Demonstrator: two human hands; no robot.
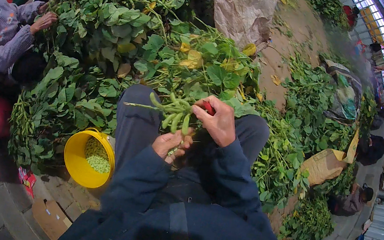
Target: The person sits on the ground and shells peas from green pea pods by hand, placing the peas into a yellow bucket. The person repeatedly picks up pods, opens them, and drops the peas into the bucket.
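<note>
My right hand (218,121) pinches a stalk bearing a cluster of green bean pods (175,108), held crosswise above my lap. Something red (208,107) shows at its fingers; I cannot tell what it is. Just below, my left hand (172,144) is curled palm up around pale green shelled beans (172,151), its fingertips by a hanging pod. Whether the fingers grip that pod is unclear. Beside my left knee, a yellow bucket (72,161) tilts towards me with many shelled beans (97,158) inside.
Heaped bean plants (109,25) spread ahead and to the left, with more plants (284,152) on the right. A co-worker's hand (44,22) touches the left heap. Woven sacks (245,12) lie ahead, another sack (324,166) to the right. Cardboard (49,216) lies on the paving.
</note>
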